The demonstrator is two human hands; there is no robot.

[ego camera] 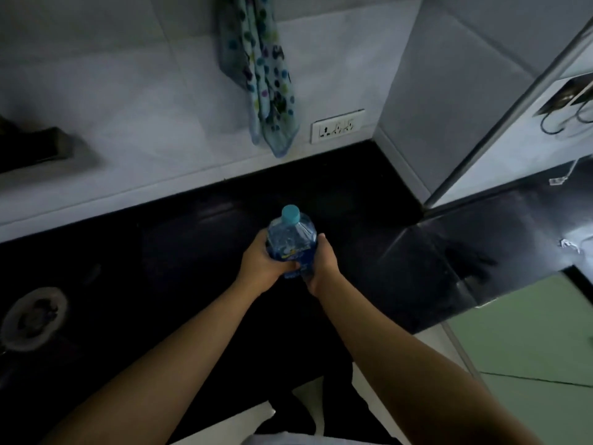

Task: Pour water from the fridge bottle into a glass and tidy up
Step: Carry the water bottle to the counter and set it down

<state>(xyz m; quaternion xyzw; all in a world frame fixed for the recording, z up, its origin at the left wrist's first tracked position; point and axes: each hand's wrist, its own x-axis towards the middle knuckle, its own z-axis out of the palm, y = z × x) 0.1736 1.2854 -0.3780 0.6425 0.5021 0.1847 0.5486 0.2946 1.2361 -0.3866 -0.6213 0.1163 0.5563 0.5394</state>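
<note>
- Our left hand [260, 264] and right hand [322, 266] both wrap around the blue bottle [290, 240].
- Its light-blue cap [290, 214] is on; we cannot judge the water level.

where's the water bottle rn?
Head view, centre: the water bottle is held upright between the left hand and right hand over the black counter, cap on.

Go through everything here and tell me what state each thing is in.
Blue plastic water bottle: upright, light-blue cap on.
Left hand: grips the bottle's side.
Right hand: grips its other side.
Blue spotted cloth: hanging up.
White wall socket: nothing plugged in.
</note>
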